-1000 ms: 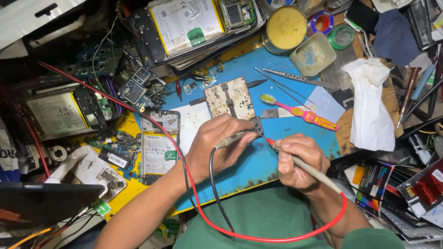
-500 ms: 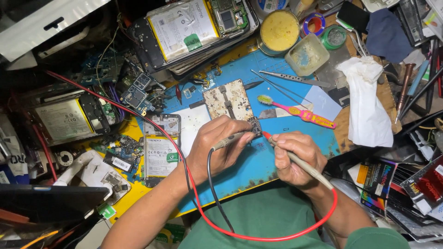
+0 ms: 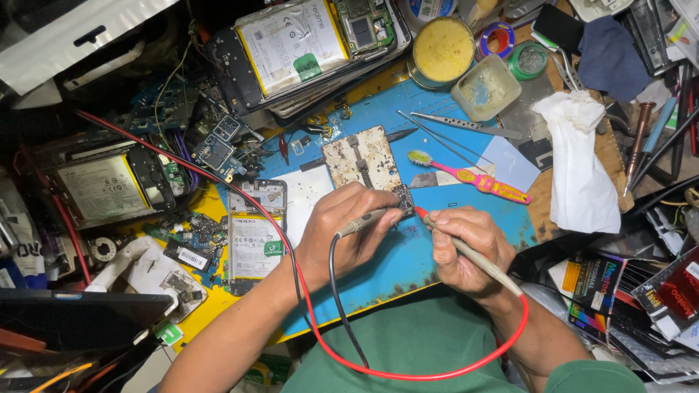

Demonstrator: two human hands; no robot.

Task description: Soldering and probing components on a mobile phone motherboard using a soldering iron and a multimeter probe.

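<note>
Both hands barely shifted: left hand (image 3: pixel 348 227) and right hand (image 3: pixel 466 247) fingers pinch probes on the circuit board (image 3: pixel 403 196).

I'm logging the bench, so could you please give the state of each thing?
left hand: holds black-lead probe on small circuit board
right hand: holds red-lead probe at that board
round tin: open, yellow paste
phone: back off, battery exposed
toothbrush: lying flat
</note>
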